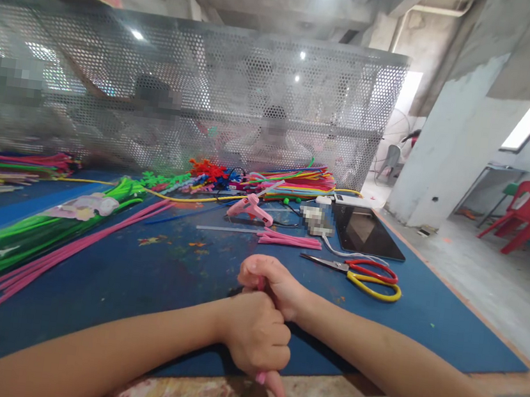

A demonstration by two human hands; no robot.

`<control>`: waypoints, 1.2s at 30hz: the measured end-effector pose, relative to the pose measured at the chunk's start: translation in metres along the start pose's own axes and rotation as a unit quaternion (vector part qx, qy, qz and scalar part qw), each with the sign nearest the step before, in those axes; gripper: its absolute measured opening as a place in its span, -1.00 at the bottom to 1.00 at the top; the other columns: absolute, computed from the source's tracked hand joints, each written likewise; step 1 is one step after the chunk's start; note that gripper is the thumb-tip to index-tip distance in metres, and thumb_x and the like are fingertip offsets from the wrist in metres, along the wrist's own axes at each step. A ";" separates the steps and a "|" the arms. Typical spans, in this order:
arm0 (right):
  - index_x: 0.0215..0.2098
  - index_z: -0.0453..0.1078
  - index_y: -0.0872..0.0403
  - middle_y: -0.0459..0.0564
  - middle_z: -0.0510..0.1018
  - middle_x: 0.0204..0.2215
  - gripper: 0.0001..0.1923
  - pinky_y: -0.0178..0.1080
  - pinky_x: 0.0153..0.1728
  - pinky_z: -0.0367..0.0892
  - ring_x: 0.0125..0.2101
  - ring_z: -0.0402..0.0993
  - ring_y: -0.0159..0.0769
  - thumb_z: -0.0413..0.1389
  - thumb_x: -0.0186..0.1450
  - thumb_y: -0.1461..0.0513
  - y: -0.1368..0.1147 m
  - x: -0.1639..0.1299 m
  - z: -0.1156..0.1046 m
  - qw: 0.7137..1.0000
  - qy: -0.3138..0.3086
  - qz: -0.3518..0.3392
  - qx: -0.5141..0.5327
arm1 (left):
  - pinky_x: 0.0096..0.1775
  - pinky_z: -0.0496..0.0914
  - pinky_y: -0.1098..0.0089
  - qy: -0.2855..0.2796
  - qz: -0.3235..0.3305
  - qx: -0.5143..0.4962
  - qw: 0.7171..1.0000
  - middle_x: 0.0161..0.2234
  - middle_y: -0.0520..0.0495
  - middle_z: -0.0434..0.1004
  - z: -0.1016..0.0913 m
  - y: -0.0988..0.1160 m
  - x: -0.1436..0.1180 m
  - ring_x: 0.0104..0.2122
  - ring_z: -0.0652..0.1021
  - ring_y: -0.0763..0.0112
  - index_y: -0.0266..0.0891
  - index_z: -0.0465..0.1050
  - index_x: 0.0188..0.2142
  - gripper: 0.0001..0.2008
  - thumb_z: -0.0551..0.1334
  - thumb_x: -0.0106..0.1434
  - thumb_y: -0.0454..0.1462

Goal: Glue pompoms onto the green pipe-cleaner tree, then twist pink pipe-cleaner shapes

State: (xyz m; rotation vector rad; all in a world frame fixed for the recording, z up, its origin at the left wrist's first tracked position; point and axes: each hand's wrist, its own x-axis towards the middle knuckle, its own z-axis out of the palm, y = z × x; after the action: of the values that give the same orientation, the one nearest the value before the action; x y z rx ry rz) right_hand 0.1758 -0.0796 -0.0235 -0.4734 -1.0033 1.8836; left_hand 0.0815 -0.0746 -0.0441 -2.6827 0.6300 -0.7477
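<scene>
The fingers (pixel 281 336) of the left hand (pixel 251 335) are curled into a loose fist, with a small bit of pink fuzzy stem (pixel 261 377) showing beside the digit that points down over the near edge of the blue-covered tabletop (pixel 178 278). Just behind them, the right hand (pixel 283 284) has its fingers bent inward and closed on another bit of pink, fuzzy-looking material (pixel 261 283); whether the two bits belong to one length cannot be told, as the hands hide what lies between. The two hands touch, the left one nearer the wearer. Straight beyond the fingers lies a short bundle of pink fuzzy stems (pixel 289 239), with a thin translucent stick (pixel 227 228) reaching out to its left and a pink glue gun (pixel 250 209) behind it. To the right of the fingers, well within the tabletop, rest metal scissors with one red and one yellow handle (pixel 341 267), their blades directed toward the left. Farther off on that side is a flat black glass-faced tablet (pixel 367 230). Well to the left of the fingers, long pink stems (pixel 81 240) lie slantwise beside bright green stems in a clear plastic sleeve (pixel 12 245). Farthest ahead of the fingers, a heap of multicoloured stems (pixel 296 182) lies before a grey perforated metal screen (pixel 211 82).
</scene>
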 end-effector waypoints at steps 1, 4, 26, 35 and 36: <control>-0.69 0.24 0.11 -0.25 0.13 -0.76 -0.69 -0.34 -0.61 -0.19 -0.67 -0.07 -0.54 0.27 -0.07 0.13 0.000 0.001 0.000 1.000 0.002 0.000 -0.001 | -0.72 -0.01 0.40 0.001 -0.006 -0.005 1.000 -0.78 0.12 0.10 0.001 0.000 -0.001 -0.80 0.23 0.51 -0.20 0.16 -0.72 -0.45 0.06 0.20 0.12; -0.66 0.25 0.12 -0.25 0.14 -0.76 -0.70 -0.35 -0.61 -0.19 -0.67 -0.05 -0.54 0.27 -0.05 0.15 0.002 0.003 -0.001 1.000 0.016 0.000 0.002 | -0.70 0.00 0.39 0.013 -0.026 -0.022 0.999 -0.77 0.11 0.13 0.001 0.000 -0.002 -0.79 0.23 0.51 -0.21 0.18 -0.71 -0.45 0.03 0.24 0.09; -0.48 0.13 0.02 -0.37 0.03 -0.80 -0.66 -0.40 -0.71 -0.19 -0.76 -0.13 -0.58 0.19 0.01 0.04 -0.023 0.033 -0.055 0.947 0.262 -0.156 -0.102 | -0.73 0.01 0.40 0.007 -0.069 -0.003 0.998 -0.77 0.10 0.21 0.001 0.005 0.004 -0.79 0.28 0.47 -0.21 0.19 -0.72 -0.50 0.15 0.19 0.03; -0.50 0.36 0.13 -0.22 0.36 -0.70 -0.69 -0.45 -0.73 -0.03 -0.74 0.12 -0.60 0.25 0.01 0.06 -0.035 0.018 -0.064 0.948 0.113 -0.033 -0.294 | -0.72 0.07 0.44 -0.010 -0.077 0.010 0.997 -0.76 0.10 0.22 0.000 0.006 0.002 -0.78 0.31 0.48 -0.22 0.22 -0.71 -0.54 0.19 0.17 0.00; -0.51 0.40 0.16 -0.19 0.39 -0.70 -0.69 -0.45 -0.72 0.02 -0.73 0.17 -0.58 0.29 -0.02 0.08 -0.031 0.016 -0.056 0.947 0.067 0.001 -0.314 | -0.72 0.07 0.44 -0.011 -0.078 0.010 0.997 -0.76 0.10 0.22 0.000 0.006 0.002 -0.78 0.31 0.48 -0.22 0.22 -0.70 -0.54 0.18 0.18 -0.01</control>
State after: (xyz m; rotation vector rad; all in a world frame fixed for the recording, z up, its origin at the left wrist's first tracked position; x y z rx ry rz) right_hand 0.2225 -0.0332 -0.0310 -0.9551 -1.5059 1.4764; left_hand 0.0809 -0.0802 -0.0459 -2.7417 0.4094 -0.7574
